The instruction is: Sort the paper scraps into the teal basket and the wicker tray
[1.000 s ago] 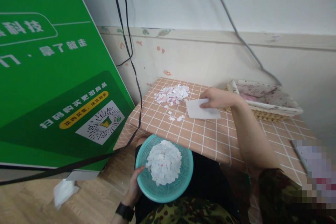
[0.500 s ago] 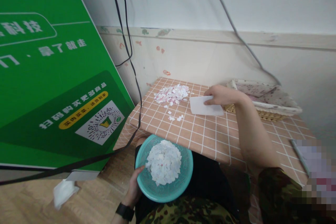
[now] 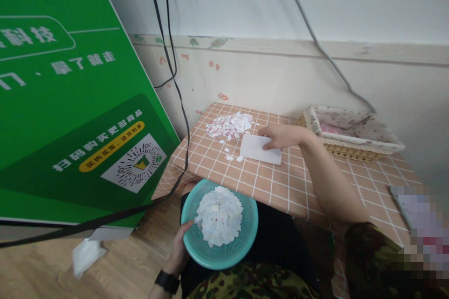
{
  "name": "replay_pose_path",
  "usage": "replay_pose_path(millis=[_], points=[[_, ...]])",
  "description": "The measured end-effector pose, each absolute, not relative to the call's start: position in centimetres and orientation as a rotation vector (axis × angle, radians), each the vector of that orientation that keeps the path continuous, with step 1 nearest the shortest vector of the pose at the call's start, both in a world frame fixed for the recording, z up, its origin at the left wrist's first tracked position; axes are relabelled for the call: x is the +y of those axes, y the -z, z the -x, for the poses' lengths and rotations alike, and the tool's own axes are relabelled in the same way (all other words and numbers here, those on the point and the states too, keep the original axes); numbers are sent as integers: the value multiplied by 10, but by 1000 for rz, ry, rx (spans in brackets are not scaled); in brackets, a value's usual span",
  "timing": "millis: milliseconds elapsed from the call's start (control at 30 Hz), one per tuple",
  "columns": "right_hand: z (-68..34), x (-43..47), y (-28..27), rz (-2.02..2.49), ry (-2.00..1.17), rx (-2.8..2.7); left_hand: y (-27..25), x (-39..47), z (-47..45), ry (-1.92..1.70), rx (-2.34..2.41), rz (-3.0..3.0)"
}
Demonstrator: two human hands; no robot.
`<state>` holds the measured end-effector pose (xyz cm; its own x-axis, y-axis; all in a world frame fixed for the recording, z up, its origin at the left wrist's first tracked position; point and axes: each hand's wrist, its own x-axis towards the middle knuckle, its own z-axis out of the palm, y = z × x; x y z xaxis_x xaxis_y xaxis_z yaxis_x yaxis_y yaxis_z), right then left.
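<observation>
My left hand (image 3: 182,242) grips the left rim of a teal plastic colander (image 3: 247,243) on my lap, its thumb over the edge. Inside lies a heap of small white paper pieces (image 3: 220,217). Over the table, my right hand (image 3: 280,136) pinches a blank white sheet of paper or card (image 3: 255,150) by its right part. The sheet is low over the tabletop or lying on it; I cannot tell which. Its left edge is close to several loose paper bits (image 3: 229,157). Behind it is a pile of pink and white paper pieces (image 3: 229,124).
The table has a brown checked cloth (image 3: 280,187). A lined wicker basket (image 3: 354,152) stands at the back right. On the left rises a large green panel (image 3: 70,103) with dark straps (image 3: 182,112) hanging before it. A white plastic bag (image 3: 86,257) lies on the floor.
My right hand has moved left and a little nearer to me with the white sheet, up to the loose bits. My left hand and the colander have stayed in place.
</observation>
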<state>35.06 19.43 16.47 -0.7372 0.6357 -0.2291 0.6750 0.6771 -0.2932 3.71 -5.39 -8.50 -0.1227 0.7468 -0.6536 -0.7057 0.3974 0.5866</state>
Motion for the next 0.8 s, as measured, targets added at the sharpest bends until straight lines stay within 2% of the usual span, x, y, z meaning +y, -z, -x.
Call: replay_pose_path(millis=[167, 800], points=[[-336, 191, -160, -922, 652, 2859, 88, -55, -36, -1249, 1152, -49], [-334, 192, -158, -1060, 528, 2924, 89, -53, -36, -1246, 1111, -57]])
